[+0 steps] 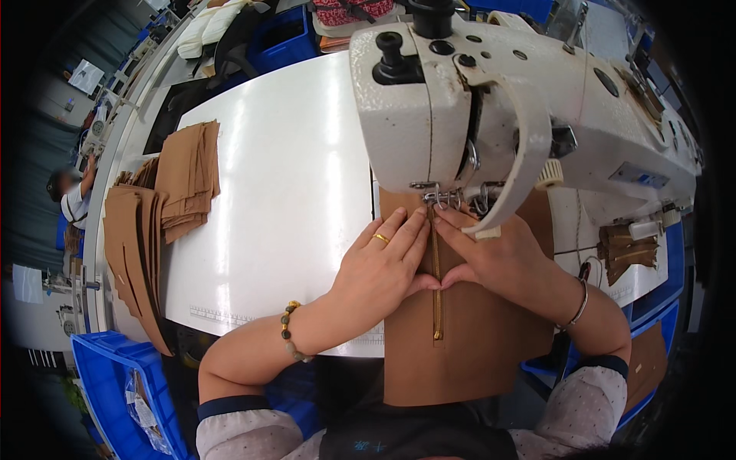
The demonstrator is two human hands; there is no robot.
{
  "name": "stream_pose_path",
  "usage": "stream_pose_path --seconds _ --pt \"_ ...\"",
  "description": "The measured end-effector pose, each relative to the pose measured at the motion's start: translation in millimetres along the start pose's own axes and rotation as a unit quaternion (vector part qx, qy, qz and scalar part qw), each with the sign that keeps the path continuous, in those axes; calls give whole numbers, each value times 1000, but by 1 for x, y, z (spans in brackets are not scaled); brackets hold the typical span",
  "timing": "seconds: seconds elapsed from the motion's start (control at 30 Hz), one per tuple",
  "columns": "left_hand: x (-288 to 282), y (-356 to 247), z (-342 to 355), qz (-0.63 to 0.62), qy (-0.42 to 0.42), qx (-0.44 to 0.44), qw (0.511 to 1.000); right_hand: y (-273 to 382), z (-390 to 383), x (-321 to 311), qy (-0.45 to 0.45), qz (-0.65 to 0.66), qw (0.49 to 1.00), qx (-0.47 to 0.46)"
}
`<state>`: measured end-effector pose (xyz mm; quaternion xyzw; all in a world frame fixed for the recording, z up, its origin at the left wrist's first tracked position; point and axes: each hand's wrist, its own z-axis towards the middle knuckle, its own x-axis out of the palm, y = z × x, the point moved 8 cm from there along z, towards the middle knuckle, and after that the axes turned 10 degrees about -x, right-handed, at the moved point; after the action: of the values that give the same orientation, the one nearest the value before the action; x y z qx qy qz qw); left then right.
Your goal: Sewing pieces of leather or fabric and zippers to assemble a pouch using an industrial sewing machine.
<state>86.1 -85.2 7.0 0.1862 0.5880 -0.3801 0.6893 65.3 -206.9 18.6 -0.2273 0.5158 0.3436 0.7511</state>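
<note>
A brown fabric panel (468,360) lies under the white sewing machine (491,100) and hangs over the table's near edge. Down its middle runs a zipper (438,310) with brass-coloured teeth. My left hand (379,264) rests flat on the panel at the zipper's left side, fingers stretched toward the presser foot (438,198). On the other side my right hand (491,257) lies flat too, its fingertips close to the foot and partly hidden by the machine's curved white guard. Both thumbs meet across the zipper. The needle point cannot be made out.
Stacks of brown fabric pieces (188,180) lie at the table's left, with longer strips (132,245) beside them. More small brown pieces (629,253) sit at the right. Blue bins (130,391) stand below the table. Far left, another person (75,195) sits at work.
</note>
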Motion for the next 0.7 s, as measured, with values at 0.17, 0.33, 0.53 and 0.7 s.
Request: stream_pose_path --seconds 0.17,0.33,0.53,0.7 --pt "0 0 1 4 -2 6 1000 0 -1 -1 -11 -5 1000 -1" --pt "1 2 3 10 -9 2 1000 -4 -1 2 -8 6 1000 14" --pt "5 6 6 15 3 5 1000 -6 0 0 -27 16 999 8" --pt "2 7 7 -11 -10 -4 1000 -7 0 -2 -44 12 999 -2"
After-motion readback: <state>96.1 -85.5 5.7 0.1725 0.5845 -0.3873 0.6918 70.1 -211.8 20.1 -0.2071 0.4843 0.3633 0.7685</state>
